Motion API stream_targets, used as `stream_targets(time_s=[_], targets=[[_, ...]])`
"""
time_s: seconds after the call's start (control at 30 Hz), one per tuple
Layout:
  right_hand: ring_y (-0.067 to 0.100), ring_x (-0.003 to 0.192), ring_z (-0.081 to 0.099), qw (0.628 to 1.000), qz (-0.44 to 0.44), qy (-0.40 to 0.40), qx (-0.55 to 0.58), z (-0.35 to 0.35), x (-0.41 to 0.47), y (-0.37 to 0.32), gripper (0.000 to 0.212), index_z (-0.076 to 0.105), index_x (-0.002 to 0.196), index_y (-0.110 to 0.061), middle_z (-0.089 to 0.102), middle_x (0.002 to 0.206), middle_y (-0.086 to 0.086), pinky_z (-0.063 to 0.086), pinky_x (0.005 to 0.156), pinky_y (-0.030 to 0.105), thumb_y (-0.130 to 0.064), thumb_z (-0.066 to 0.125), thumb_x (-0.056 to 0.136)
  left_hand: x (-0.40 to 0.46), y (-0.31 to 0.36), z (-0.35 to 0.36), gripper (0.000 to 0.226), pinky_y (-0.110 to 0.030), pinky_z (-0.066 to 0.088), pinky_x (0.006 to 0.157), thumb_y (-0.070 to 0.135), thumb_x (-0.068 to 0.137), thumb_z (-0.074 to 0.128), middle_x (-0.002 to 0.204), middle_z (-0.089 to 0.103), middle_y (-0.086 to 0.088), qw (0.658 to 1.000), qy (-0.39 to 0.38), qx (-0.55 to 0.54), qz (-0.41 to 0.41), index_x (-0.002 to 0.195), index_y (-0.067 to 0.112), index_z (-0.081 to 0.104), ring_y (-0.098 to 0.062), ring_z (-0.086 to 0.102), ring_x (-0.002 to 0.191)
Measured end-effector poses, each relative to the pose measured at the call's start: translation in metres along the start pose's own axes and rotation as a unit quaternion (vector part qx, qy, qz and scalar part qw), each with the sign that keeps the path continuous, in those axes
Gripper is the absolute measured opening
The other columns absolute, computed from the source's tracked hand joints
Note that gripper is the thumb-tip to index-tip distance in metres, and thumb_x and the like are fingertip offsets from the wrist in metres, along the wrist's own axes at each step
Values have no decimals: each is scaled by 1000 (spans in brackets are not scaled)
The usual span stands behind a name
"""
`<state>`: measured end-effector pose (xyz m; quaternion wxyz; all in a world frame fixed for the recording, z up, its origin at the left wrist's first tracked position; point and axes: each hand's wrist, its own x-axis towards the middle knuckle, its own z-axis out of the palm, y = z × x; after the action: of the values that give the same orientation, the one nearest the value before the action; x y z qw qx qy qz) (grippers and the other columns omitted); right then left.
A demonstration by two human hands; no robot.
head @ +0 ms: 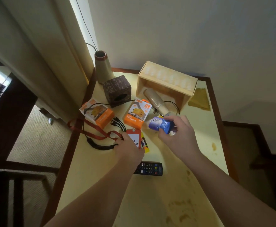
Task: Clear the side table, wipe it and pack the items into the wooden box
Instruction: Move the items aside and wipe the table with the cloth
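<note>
Right hand (175, 130) is gripping Lux bottle (160, 126); wooden box (165, 79) lying straight beyond, nearer it. Left hand (130, 145) is pinching badge holder (134, 138).

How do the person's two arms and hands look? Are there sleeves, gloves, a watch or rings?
Both forearms are bare as far as the frame shows, with no sleeves in view. The left hand and the right hand wear no gloves. No watch, bracelet or ring shows on either wrist or on the fingers that are visible.
</note>
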<state>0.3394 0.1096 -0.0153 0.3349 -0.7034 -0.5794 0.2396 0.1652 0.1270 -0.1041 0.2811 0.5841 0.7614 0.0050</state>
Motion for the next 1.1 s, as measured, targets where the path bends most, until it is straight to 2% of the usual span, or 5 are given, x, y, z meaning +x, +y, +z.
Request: stream_targets(time_s=[0.5,0.67,0.8,0.9,1.1], targets=[[4,106,54,997,51,-46,-30,87,97,-4,46,58,136,-26,60,129,-4,40,65,15,-36,74,94,-17,-54,-58,95,-39,60,84,50,63,88,116,49,7,977,103,-178,46,135,37,28,-17,57,104],[16,127,49,990,64,-88,-90,93,91,8,72,41,154,-32,54,143,0,51,94,37,-44,75,92,24,-68,-94,91,-33,57,84,46,70,90,121,55,1,971,167,-124,115,140,26,35,-18,58,109],[15,126,46,993,-36,-65,-88,82,50,-6,50,56,141,-30,55,131,-5,46,107,42,-47,65,95,64,-74,-108,77,-34,50,92,47,75,86,125,56,-3,972,170,-80,138,136,23,46,-22,56,116],[8,120,49,967,-169,-171,-85,73,-5,3,44,60,133,-36,56,131,-11,43,102,29,-55,63,94,81,-79,-108,73,-36,54,90,46,76,87,126,58,-5,970,172,-80,151,134,24,48,-24,58,116],[13,121,41,903,-168,-331,-216,72,-73,43,76,51,146,-32,49,134,-11,35,102,26,-62,70,79,87,-87,-97,77,-43,45,109,40,85,83,143,55,-10,969,163,-46,178,148,17,44,-32,52,133]])
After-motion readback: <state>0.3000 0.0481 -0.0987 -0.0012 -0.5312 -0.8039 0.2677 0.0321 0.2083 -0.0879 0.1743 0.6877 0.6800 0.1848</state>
